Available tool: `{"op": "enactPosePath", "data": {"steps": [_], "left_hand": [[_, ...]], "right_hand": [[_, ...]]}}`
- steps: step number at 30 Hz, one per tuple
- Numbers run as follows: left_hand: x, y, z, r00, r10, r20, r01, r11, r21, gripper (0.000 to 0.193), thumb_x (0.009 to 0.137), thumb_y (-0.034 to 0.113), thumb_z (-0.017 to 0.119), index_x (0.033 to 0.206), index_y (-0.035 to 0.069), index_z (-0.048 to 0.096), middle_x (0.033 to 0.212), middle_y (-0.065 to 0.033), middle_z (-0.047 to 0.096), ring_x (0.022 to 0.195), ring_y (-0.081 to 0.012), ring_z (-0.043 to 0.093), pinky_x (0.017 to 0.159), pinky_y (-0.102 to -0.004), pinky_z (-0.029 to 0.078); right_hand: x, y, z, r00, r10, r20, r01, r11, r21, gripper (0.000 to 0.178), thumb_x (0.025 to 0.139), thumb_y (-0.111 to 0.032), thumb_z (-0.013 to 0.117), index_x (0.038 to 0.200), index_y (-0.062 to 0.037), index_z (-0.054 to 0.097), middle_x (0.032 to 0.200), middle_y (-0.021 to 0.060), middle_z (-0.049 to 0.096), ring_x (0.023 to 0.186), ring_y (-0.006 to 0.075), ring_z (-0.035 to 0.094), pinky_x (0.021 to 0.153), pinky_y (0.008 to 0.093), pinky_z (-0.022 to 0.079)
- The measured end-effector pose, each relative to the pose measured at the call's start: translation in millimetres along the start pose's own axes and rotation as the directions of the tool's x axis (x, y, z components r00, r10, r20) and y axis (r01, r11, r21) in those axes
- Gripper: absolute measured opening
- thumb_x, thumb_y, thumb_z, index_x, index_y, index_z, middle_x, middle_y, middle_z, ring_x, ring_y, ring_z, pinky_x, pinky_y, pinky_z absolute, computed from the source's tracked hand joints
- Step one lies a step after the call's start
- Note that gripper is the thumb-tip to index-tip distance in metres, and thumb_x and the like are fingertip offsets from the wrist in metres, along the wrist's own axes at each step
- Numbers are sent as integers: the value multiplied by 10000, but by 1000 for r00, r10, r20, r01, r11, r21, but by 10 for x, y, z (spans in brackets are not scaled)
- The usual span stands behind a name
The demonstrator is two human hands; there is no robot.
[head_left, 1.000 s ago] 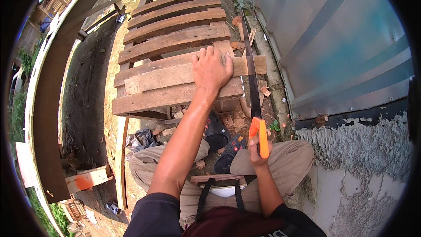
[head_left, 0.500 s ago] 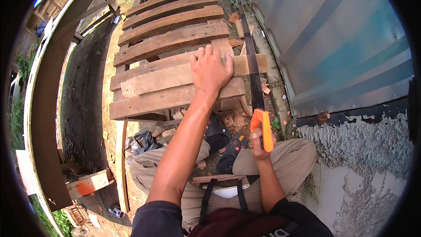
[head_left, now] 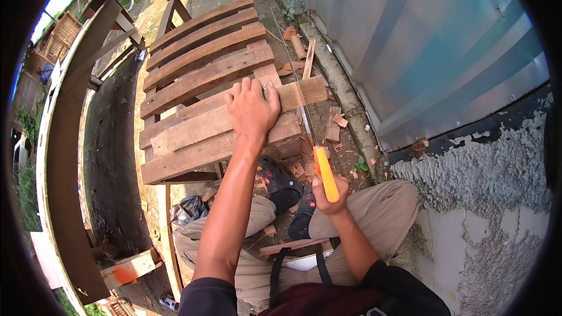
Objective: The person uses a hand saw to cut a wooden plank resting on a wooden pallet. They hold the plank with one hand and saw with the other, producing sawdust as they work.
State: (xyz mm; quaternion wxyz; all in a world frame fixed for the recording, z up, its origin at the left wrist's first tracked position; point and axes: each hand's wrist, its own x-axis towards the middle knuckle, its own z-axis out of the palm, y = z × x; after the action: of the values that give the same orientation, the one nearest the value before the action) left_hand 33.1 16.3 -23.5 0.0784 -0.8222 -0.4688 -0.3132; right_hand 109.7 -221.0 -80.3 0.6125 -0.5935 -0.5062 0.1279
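My left hand (head_left: 253, 105) presses on a short wooden board (head_left: 193, 126), its fingers curled toward the board's far edge and the thumb apart. That board lies across the near slats of a slatted wooden bench (head_left: 208, 61), and its right end sticks out past the bench's side. In my right hand (head_left: 331, 195) is a handsaw (head_left: 326, 172) with an orange-yellow handle. Its thin blade points away from me and crosses the overhanging part of the board, seen almost edge-on. Whether the teeth have cut into the wood, I cannot tell.
Wood offcuts (head_left: 332, 124) and chips litter the ground under the board's end. A corrugated metal sheet (head_left: 421, 41) and a rough wall (head_left: 468, 169) stand close on the right. A long dark wooden frame (head_left: 64, 158) stands at left. A black plastic bag (head_left: 190, 209) lies by my leg.
The saw has turned from showing its broad blade side to nearly edge-on. My left hand remains on the board. The whole view has shifted somewhat, with the bench now lower and further left.
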Motion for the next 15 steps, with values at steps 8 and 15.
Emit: {"op": "enactPosePath", "data": {"steps": [8,15], "left_hand": [[-21,-9,-38,1000,-20,8,20,1000,7,308,961,318,582,833,48,658,918,-116,617,926,-301,571,832,-445,395],[19,40,-13,1000,19,-10,-19,1000,8,312,961,317,580,830,47,665,914,-115,625,934,-304,579,837,-453,404]], "right_hand": [[-1467,29,-653,997,39,73,-42,999,30,128,858,-93,647,770,-1,629,628,121,583,511,278,629,478,390,485],[85,22,26,997,73,9,-74,995,65,64,839,-52,683,836,-3,643,667,138,625,579,324,658,564,384,521]]}}
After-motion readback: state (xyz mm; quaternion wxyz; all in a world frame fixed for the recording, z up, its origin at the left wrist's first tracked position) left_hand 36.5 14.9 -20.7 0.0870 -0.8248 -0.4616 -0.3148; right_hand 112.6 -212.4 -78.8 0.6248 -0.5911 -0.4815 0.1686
